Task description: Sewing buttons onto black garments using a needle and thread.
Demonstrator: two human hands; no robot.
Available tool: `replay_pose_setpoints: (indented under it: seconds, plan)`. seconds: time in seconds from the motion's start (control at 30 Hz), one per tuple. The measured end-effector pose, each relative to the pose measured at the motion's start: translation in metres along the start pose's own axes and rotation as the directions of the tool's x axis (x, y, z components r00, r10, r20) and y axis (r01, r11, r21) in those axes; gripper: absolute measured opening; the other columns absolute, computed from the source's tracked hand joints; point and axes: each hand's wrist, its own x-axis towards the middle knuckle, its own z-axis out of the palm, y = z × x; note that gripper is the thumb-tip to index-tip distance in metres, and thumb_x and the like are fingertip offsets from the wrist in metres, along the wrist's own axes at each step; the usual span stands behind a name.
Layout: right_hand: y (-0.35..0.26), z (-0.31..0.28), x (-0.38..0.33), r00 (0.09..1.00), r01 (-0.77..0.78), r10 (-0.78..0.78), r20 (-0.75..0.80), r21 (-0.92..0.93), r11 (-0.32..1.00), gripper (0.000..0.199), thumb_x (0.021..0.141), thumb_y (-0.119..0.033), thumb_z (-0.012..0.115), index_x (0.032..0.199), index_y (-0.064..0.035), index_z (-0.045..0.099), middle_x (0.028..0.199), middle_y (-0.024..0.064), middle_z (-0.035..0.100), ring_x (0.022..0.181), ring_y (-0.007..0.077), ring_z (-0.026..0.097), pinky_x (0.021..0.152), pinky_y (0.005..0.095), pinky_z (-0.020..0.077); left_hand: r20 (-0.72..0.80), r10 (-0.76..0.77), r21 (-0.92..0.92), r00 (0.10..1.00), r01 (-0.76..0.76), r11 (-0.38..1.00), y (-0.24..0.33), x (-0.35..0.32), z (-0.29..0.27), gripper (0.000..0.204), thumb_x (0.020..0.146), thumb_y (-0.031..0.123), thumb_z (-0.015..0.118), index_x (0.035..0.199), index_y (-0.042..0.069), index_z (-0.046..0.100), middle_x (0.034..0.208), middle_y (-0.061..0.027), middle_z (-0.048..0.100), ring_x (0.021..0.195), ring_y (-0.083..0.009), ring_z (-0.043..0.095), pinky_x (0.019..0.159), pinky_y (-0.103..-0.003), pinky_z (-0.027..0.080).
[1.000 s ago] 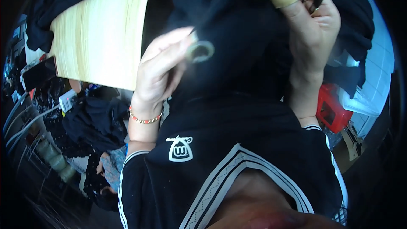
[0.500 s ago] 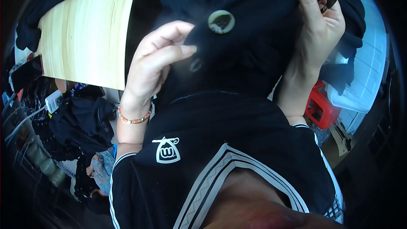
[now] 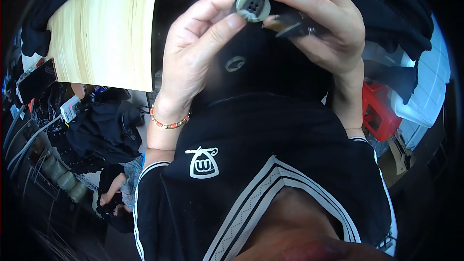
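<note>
A dark garment (image 3: pixel 280 67) lies over my lap and rises between my hands. My left hand (image 3: pixel 195 43) pinches it between thumb and fingers at the edge of a large round button (image 3: pixel 261 12), pale-rimmed with a dark centre and several holes. My right hand (image 3: pixel 333 19) is on the other side of that button, with its index fingertip by the top rim. In its curled fingers are small dark-bladed thread snips (image 3: pixel 290 30), smeared by motion. Another button (image 3: pixel 235 64) shows lower on the garment, blurred.
A wood-grain board (image 3: pixel 104 38) stands at the left with dark cloth over its far corner. Below it are a phone (image 3: pixel 37 82), a white power strip (image 3: pixel 70 109) and piled black clothes (image 3: pixel 104 133). Another person's arm (image 3: pixel 113 189) shows lower left. A red plastic stool (image 3: pixel 379 113) is at right.
My right hand has come left and down from the garment's upper right to the button with the snips. My left hand has moved up and right, taking hold at that button.
</note>
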Motion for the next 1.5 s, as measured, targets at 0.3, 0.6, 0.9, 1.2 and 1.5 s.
replay_pose_setpoints:
  seconds: [0.3,0.6,0.9,1.2,1.5]
  plan:
    - [-0.008,0.000,0.004,0.990,-0.139,0.139,0.010,0.118,0.983,0.033,0.072,-0.005,0.079,0.104,0.0002,0.073,0.082,0.0077,0.066,0.068,0.0167,0.066,0.062,0.0246,0.0527,0.012,0.022,0.102,1.000,-0.023,0.995,0.004,0.003,0.002,0.023,0.096,0.002,0.058,0.118,-0.004,0.061,0.103,-0.0074,0.069,0.095,-0.0089,0.064,0.085,-0.020,0.050]
    - [0.008,0.021,-0.009,0.949,-0.148,0.238,-0.205,0.374,0.916,0.015,0.082,-0.001,0.073,0.096,0.0043,0.071,0.080,0.0091,0.068,0.068,0.0160,0.061,0.062,0.0246,0.0465,-0.065,0.077,0.106,0.995,-0.070,0.992,0.001,0.009,0.013,0.036,0.093,-0.002,0.060,0.128,-0.003,0.054,0.112,-0.0069,0.058,0.086,-0.0056,0.062,0.074,-0.015,0.047]
    - [-0.001,0.012,-0.016,0.799,-0.468,0.600,0.028,0.656,0.593,0.035,0.083,0.003,0.073,0.115,0.0036,0.062,0.102,0.0076,0.066,0.091,0.0101,0.062,0.079,0.0219,0.0480,0.042,0.100,0.094,0.994,-0.104,0.990,-0.009,0.014,0.005,0.033,0.095,-0.003,0.057,0.127,-0.005,0.055,0.112,-0.0121,0.067,0.102,-0.0128,0.064,0.092,-0.023,0.049]
    - [0.016,0.001,-0.031,1.000,-0.031,0.030,0.006,0.051,0.998,0.036,0.085,-0.006,0.071,0.118,0.0040,0.065,0.102,0.0116,0.065,0.088,0.0159,0.062,0.074,0.0233,0.0484,0.003,0.155,0.173,0.988,-0.154,0.973,-0.012,0.012,0.008,0.034,0.095,-0.004,0.057,0.128,-0.005,0.054,0.111,-0.0111,0.067,0.097,-0.0091,0.064,0.084,-0.018,0.050]
    - [0.023,0.002,-0.033,1.000,0.030,-0.030,-0.007,0.075,0.997,0.035,0.084,-0.006,0.072,0.118,0.0017,0.067,0.101,0.0119,0.068,0.086,0.0170,0.064,0.073,0.0235,0.0518,0.002,0.214,0.355,0.977,-0.201,0.913,-0.014,0.011,0.010,0.036,0.093,-0.004,0.061,0.128,-0.004,0.055,0.102,-0.0023,0.060,0.070,0.0040,0.050,0.060,-0.009,0.038]
